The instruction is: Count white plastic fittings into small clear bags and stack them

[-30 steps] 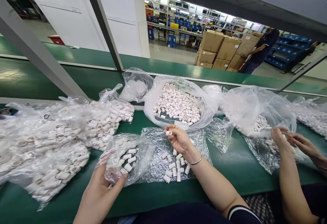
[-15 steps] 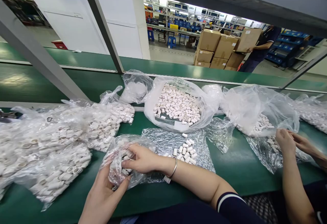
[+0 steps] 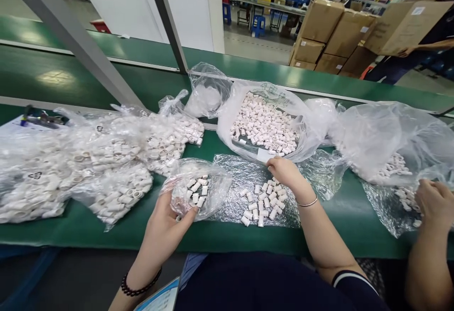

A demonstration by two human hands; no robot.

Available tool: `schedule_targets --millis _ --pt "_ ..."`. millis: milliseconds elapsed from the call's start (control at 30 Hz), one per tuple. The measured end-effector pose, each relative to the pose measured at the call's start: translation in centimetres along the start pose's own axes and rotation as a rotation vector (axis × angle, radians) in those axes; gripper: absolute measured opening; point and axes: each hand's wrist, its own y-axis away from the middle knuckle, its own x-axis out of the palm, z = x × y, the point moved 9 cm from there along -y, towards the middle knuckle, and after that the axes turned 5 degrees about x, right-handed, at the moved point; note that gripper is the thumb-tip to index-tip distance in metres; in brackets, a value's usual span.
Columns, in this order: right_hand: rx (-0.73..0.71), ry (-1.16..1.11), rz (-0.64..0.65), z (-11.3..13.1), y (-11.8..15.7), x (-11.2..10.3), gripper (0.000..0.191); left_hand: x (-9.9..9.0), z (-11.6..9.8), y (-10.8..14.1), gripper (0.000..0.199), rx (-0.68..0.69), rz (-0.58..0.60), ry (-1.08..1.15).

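Note:
My left hand (image 3: 168,226) is wrapped round the side of a small clear plastic bag (image 3: 222,178). Short white plastic pipe fittings (image 3: 196,185) lie in its open mouth. My right hand (image 3: 285,171), fingers curled together, is at the near rim of a large open plastic bag (image 3: 227,136) full of the same fittings (image 3: 262,122). A white slip (image 3: 264,155) shows just beside its fingertips; whatever those fingers hold is hidden. Below that hand, a loose pile of fittings (image 3: 264,202) rests on a crinkled clear plastic sheet (image 3: 230,197).
Filled bags of white fittings (image 3: 117,155) cover the left of the green bench (image 3: 227,242). Another large bag (image 3: 383,126) stands at the right, with a co-worker's hand (image 3: 436,202) near it. Metal posts (image 3: 166,22) rise behind. Beyond, a person carries a cardboard box (image 3: 407,25).
My right hand has left the small bag's mouth and moved right to the large bag's rim. The loose pile looks larger and more spread. The view has shifted down.

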Motion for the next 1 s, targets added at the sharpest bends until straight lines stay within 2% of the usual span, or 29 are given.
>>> schedule_targets --millis 100,200,367,433,500,567,633,733,800,900,1000 --pt "-0.004 0.021 0.018 -0.4 -0.6 1.4 0.027 0.4 0.2 -0.3 0.075 0.018 0.049 0.07" --pt "-0.046 0.02 0.025 0.6 -0.4 1.8 0.033 0.1 0.6 -0.3 0.077 0.015 0.042 0.039" --pt "-0.232 -0.024 0.081 5.0 1.8 1.9 0.028 -0.2 0.9 -0.2 0.074 -0.002 0.037 -0.001" --pt "-0.31 0.009 0.093 7.2 3.0 2.6 0.02 0.2 1.0 -0.2 0.074 -0.022 0.068 0.007" --pt "-0.374 0.082 0.085 9.1 3.8 3.6 0.025 0.4 0.9 -0.1 0.076 -0.028 0.079 0.035" --pt "-0.415 0.146 0.072 10.2 3.9 4.6 0.029 0.3 0.8 -0.1 0.079 -0.036 0.049 0.064" --pt "-0.413 0.158 0.059 10.5 3.5 5.1 0.025 -0.1 0.8 0.0 0.083 -0.054 0.004 0.073" --pt "-0.344 0.033 0.031 10.3 2.6 4.0 0.023 -0.4 0.6 0.1 0.082 -0.056 -0.023 0.069" --pt "-0.344 -0.168 0.046 10.9 2.6 2.6 0.02 -0.2 0.6 0.0 0.081 -0.049 0.0 0.058" --pt "-0.5 -0.45 0.104 14.2 3.4 0.6 0.016 0.4 1.0 -0.1 0.085 -0.036 0.043 0.021" --pt "-0.685 -0.42 0.15 18.5 3.9 0.4 0.025 1.0 1.4 -0.4 0.085 0.015 0.057 0.031"
